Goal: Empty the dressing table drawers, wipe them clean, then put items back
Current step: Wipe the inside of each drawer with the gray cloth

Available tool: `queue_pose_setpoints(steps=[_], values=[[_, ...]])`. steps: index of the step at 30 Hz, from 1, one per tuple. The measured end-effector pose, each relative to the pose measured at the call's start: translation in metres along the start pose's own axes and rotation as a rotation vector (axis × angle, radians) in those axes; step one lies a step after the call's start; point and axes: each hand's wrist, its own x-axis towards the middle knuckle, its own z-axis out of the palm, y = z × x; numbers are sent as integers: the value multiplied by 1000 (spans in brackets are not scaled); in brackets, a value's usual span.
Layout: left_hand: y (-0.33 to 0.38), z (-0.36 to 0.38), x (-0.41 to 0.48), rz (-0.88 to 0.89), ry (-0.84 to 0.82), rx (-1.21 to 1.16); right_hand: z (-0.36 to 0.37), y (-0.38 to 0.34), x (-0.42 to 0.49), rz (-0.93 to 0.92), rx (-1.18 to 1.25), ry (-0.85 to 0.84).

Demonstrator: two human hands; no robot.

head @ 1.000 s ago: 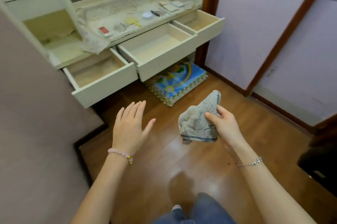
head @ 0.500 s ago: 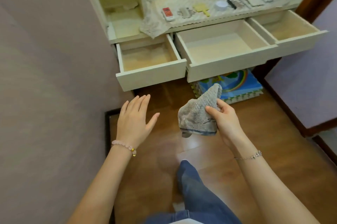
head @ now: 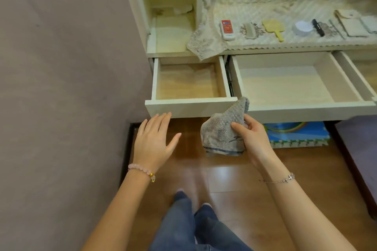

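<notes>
We hold the grey washcloth [head: 223,130] pinched in the right hand [head: 252,138]; the left hand [head: 154,141] is spread, holding nothing. The left drawer [head: 189,81] and middle drawer [head: 289,83] stand open and emptied. Wiping is due: lower the cloth into the left drawer.

Domestic bedroom or dressing area: cream dressing table [head: 285,49] with lace runner [head: 265,5], comb [head: 249,30], hand mirror [head: 273,27] and remote control [head: 227,29] on top, wood-laminate floor [head: 234,175], foam play mat [head: 295,135] beneath.
</notes>
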Motion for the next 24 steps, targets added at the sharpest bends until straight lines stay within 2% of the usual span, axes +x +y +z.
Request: queue_pose_setpoints(steps=[7,17,24], values=[[-56,16,76,-40,-53,-41,42,-25,86,6,-49,36],[-133,50,182,-26,-199,-49,101,-72,196,-131,-127,131],[-150,86,234,-91,-268,-195,120,-26,256,-145,-627,74]])
